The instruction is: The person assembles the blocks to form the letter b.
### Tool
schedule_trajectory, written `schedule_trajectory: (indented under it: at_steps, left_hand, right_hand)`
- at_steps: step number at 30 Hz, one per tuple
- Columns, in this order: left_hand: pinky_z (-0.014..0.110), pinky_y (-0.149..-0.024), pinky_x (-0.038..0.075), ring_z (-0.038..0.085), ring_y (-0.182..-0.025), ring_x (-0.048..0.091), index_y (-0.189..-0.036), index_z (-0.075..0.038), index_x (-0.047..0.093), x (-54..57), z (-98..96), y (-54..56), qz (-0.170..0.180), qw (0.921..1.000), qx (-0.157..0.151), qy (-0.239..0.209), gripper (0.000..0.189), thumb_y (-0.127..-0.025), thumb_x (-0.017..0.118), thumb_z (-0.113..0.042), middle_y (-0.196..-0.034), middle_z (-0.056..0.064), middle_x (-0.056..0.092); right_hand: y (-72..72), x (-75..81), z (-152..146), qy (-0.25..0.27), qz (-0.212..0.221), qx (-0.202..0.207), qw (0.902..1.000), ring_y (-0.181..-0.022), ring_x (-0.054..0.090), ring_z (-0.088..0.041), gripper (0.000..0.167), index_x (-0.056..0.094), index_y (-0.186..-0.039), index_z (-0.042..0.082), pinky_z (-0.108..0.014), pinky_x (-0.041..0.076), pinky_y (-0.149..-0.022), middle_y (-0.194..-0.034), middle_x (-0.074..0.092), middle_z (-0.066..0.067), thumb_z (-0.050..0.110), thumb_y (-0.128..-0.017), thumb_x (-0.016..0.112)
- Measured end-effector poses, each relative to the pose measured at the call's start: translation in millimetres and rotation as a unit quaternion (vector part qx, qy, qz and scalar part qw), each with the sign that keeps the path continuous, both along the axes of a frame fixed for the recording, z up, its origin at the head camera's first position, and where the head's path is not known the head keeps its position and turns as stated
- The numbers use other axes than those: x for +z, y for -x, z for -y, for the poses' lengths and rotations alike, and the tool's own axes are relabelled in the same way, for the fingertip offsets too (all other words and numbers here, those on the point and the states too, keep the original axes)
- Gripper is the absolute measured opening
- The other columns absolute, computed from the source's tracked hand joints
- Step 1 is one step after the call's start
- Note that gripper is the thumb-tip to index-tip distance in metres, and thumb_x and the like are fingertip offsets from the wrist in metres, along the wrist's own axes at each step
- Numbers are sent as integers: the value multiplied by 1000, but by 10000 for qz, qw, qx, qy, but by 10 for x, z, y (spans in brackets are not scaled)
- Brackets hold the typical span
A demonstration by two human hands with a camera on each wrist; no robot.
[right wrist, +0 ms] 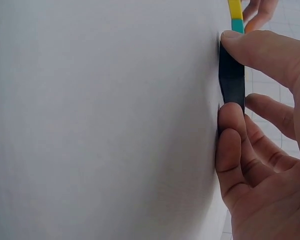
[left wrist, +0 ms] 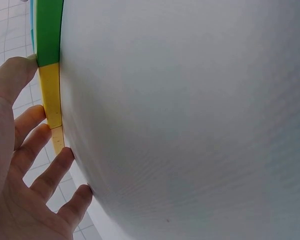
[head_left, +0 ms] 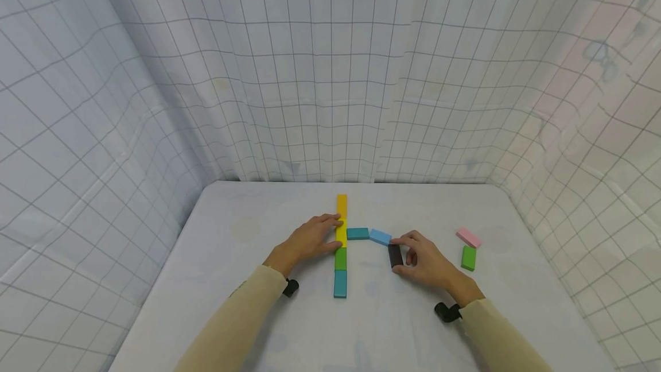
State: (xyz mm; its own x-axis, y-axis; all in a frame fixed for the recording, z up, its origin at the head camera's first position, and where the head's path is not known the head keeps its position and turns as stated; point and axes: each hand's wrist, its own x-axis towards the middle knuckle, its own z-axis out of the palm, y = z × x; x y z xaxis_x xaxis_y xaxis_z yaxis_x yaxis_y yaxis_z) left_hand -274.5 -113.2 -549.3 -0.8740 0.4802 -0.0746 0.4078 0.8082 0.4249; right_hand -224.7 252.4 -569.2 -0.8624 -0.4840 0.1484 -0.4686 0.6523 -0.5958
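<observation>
A straight column of flat rectangular blocks lies on the white table, with yellow blocks (head_left: 342,204) at the far end, then a green block (head_left: 341,259) and a teal block (head_left: 340,285). My left hand (head_left: 308,239) rests along the column's left side, its loosely extended fingers touching the yellow and its thumb near the green. From the column a second teal block (head_left: 358,233) and a light blue block (head_left: 380,237) run rightward. My right hand (head_left: 427,261) pinches a black block (head_left: 395,256) by its two ends, thumb nearer me, its far end beside the light blue block.
Right of my right hand, a pink block (head_left: 469,237) and another green block (head_left: 468,258) lie close together on the table (head_left: 310,337). White grid-patterned curtains (head_left: 330,73) stand around the back and both sides.
</observation>
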Motion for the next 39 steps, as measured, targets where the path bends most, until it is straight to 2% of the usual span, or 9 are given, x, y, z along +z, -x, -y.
schedule_trajectory:
  at_steps: [5,6,9,16,22,26,30,35,39]
  left_hand:
    - [63,-140,43,39,-171,48,-170,-14,60,10,5,-5,3,9999,-59,-83,65,-114,76,-44,-187,6,47]
    - [62,-139,45,38,-170,49,-169,-14,60,-30,24,12,-93,9999,-102,-94,65,-115,75,-46,-187,6,47]
    - [63,-138,45,39,-169,50,-168,-13,61,-29,32,16,-107,9998,-79,-141,65,-114,76,-45,-186,7,48]
    - [61,-141,43,38,-172,47,-169,-17,61,19,11,11,126,9998,80,-128,64,-113,78,-44,-188,3,46]
    - [58,-141,43,37,-172,47,-170,-18,61,-17,12,17,1,10000,-15,-91,65,-113,78,-45,-187,2,47]
    - [58,-142,42,37,-172,47,-169,-17,62,-34,14,3,25,9999,-37,-123,64,-113,78,-43,-188,2,46]
    - [58,-142,42,37,-172,47,-169,-17,62,-52,19,-11,132,9998,-28,-123,63,-113,79,-42,-187,2,47]
    - [58,-141,43,37,-171,48,-168,-17,62,-41,16,-8,40,9999,5,-111,63,-113,79,-43,-187,1,48]
    - [57,-140,44,35,-171,49,-168,-17,63,-28,15,9,31,10000,22,-69,64,-112,80,-44,-187,0,48]
  right_hand:
    - [21,9,-26,-24,25,59,10000,-86,60,-3,65,74,-153,7,-20,57,-77,-133,68,-11,19,-95,100]
    - [25,13,-34,-27,24,63,10000,-86,60,-3,66,74,-154,7,-20,58,-77,-133,68,-11,19,-95,101]
    - [32,28,-65,-2,-20,42,10000,-85,61,-2,69,73,-156,8,-20,58,-77,-134,68,-11,21,-94,101]
    - [-22,88,-238,102,-327,-229,9992,-84,61,-4,69,73,-154,5,-21,58,-75,-134,71,-17,15,-92,102]
    - [-129,191,-534,24,-371,-699,9969,-85,60,-4,63,75,-153,8,-22,54,-73,-139,71,-17,15,-95,99]
    - [-195,166,-810,67,-831,-850,9929,-83,57,-4,58,78,-147,5,-23,51,-69,-135,71,-20,12,-93,99]
    - [-248,109,-1076,-43,-1096,-1019,9887,-81,54,-2,57,79,-143,5,-23,47,-68,-131,71,-20,12,-91,101]
    - [-255,105,-1293,-201,-1043,-1239,9866,-85,56,-7,54,82,-140,5,-24,45,-68,-130,70,-21,12,-90,102]
    - [-245,97,-1372,-376,-775,-1315,9876,-86,59,-6,48,84,-135,8,-24,47,-69,-133,69,-25,13,-90,101]
